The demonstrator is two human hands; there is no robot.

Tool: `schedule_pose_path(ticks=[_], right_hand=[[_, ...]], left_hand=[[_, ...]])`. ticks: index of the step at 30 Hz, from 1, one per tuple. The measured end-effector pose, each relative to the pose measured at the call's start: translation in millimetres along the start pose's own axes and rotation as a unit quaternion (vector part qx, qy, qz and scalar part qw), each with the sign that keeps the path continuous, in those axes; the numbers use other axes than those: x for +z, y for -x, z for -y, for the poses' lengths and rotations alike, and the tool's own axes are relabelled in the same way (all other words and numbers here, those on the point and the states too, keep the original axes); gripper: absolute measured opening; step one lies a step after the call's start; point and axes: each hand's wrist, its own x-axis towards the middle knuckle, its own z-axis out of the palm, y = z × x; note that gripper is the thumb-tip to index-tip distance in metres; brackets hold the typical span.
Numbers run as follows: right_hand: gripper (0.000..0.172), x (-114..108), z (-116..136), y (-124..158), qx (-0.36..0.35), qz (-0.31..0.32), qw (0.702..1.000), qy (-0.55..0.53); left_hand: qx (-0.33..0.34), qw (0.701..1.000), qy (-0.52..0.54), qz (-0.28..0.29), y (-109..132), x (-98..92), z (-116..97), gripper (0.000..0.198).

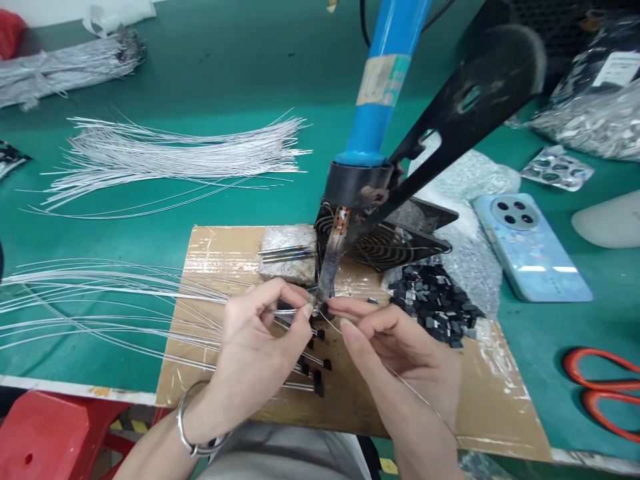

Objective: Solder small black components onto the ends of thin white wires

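My left hand (263, 350) is closed, thumb and index finger pinching the end of a white wire (200, 294) right under the tip of a soldering iron (327, 270). My right hand (405, 353) is closed on a thin strand of solder wire (417, 395), which runs back across the palm and up towards the tip. Its index fingertip is beside a small black part at the tip, partly hidden by the fingers. Below the hands lie several wires with black connectors (318, 383) on their ends. The iron's blue handle (373, 127) points upward in a black bracket (465, 100).
Small black parts (435, 303) lie piled on plastic over the cardboard (480, 400). Behind the iron stands a fan (385, 243), beside a block (287, 267) with metal rods. White wires (185, 153) lie bundled at the back left. A phone (533, 250) and red-handled scissors (593, 383) are on the right.
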Motion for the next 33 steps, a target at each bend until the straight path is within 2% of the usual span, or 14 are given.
schedule_pose_path(ticks=[9, 18, 33], right_hand=[[0.021, 2.3, 1.4, 1.1, -0.001, -0.008, 1.000, -0.024], [0.022, 2.5, 0.1, 2.3, -0.022, -0.017, 0.999, 0.035], [0.023, 2.5, 0.8, 4.1, -0.024, -0.016, 0.999, 0.038]], left_hand=[[0.014, 1.000, -0.005, 0.000, 1.5, -1.7, -2.0, 0.012], [0.022, 1.000, -0.005, -0.006, 1.3, -1.1, -2.0, 0.012], [0.021, 1.000, -0.019, -0.007, 1.5, -1.0, -1.4, 0.011]])
